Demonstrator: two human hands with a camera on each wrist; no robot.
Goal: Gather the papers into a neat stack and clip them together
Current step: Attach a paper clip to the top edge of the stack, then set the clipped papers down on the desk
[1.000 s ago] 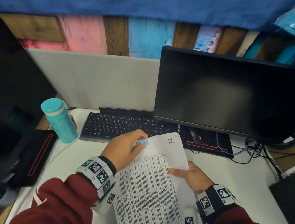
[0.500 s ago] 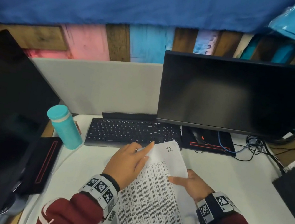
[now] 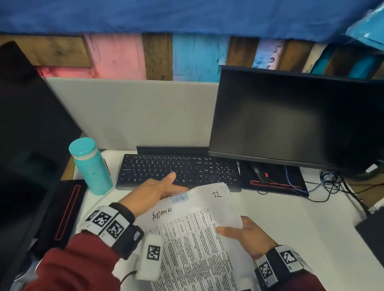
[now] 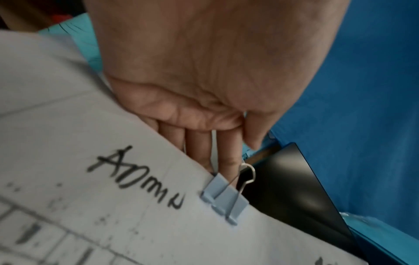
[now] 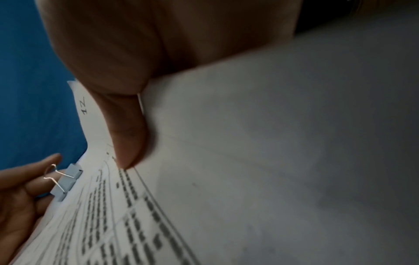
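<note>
While my right hand [image 3: 244, 238] pinches the right edge of the papers [image 3: 197, 242], thumb on top and the other fingers hidden beneath, the stack is held tilted above the white desk [image 3: 299, 226], near me and in front of the keyboard [image 3: 182, 169]. A light blue binder clip [image 3: 180, 197] is clamped on the stack's far-left edge, wire handles sticking out past the paper. My left hand [image 3: 152, 191] is at that edge, fingers straight and apart, lying behind the sheets beside the clip, thumb pointing toward the keyboard; whether the fingertips touch the clip handles I can't tell. Top sheet is a printed table with handwritten "12" at the far corner. Teal bottle [image 3: 91, 166] stands left of the keyboard, dark monitor [image 3: 304, 121] far right.
</note>
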